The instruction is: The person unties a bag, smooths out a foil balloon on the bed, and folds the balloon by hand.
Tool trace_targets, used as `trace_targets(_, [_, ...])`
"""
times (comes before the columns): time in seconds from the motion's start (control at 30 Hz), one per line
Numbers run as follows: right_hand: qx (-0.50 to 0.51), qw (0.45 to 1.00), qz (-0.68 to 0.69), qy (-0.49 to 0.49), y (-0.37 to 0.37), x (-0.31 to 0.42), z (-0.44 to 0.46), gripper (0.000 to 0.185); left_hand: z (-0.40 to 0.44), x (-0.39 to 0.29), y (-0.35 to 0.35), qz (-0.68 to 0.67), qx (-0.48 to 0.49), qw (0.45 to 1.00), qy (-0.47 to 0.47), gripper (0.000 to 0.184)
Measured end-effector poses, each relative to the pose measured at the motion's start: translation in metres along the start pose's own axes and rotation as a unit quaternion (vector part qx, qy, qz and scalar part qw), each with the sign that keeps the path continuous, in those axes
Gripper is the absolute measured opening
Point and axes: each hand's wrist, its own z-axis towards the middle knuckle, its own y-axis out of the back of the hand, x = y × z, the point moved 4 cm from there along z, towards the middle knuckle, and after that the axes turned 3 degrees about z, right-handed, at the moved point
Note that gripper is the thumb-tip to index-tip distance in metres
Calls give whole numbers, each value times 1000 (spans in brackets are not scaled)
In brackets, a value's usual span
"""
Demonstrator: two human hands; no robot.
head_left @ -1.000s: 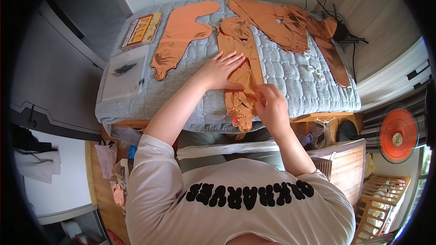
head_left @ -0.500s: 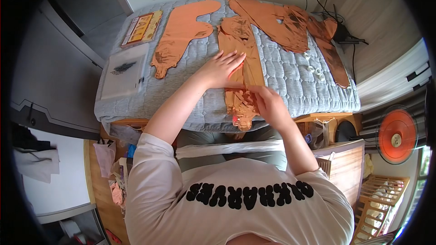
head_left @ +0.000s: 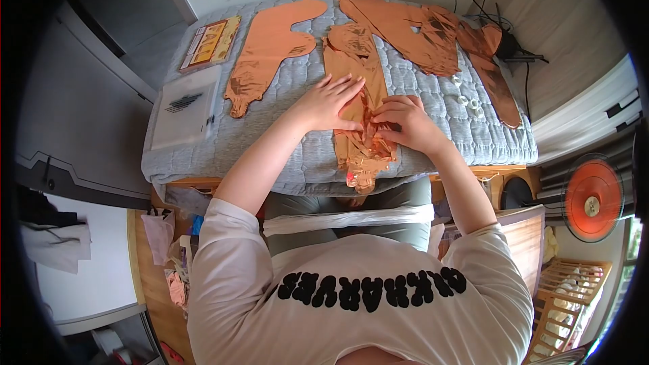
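Observation:
A flat, wrinkled copper-coloured foil piece [head_left: 353, 67] lies lengthwise on the grey quilted mattress [head_left: 422, 118], its crumpled end near the front edge. My left hand [head_left: 332, 103] rests flat on its left side with the fingers spread. On its right side, my right hand [head_left: 405, 122] has bent fingers closed on the raised, creased foil between the two hands. Another copper foil piece [head_left: 274, 44] lies flat to the left. More foil [head_left: 412, 37] is spread at the back right, beside a long narrow foil strip [head_left: 493, 91].
A printed packet [head_left: 211, 42] and a clear plastic sleeve [head_left: 184, 111] lie at the mattress's left. Small white rolls [head_left: 468, 103] sit on the right. Black cables [head_left: 510, 44] bunch at the right back corner. An orange round fan [head_left: 591, 199] stands at the right.
My right hand has moved up and inward along the foil, toward my left hand, and the foil there is now bunched up. My left hand has stayed in nearly the same place.

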Motion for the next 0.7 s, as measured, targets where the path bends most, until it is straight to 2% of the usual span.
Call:
trace_targets(0.3, [44,999,-12,-16,5,0,2,41,5,6,-5,-51,46,998,16,112])
trace_targets(0.43, [68,997,-3,-30,9,0,7,50,2,-1,0,0,36,999,9,110])
trace_targets(0.5, [97,994,-16,-56,9,-2,11,67,2,-2,1,1,31,999,15,109])
trace_targets(0.53, [96,994,-16,-56,11,-2,13,67,1,-3,1,2,31,999,15,109])
trace_targets(0.6, [128,988,-39,-77,10,-3,18,88,1,-3,2,-2,20,1000,15,111])
trace_targets(0.63, [127,988,-39,-76,11,-4,21,88,1,-3,2,-1,20,1000,16,111])
trace_targets(0.7, [172,979,-63,-91,8,-8,26,109,1,-3,2,-3,18,1000,14,111])
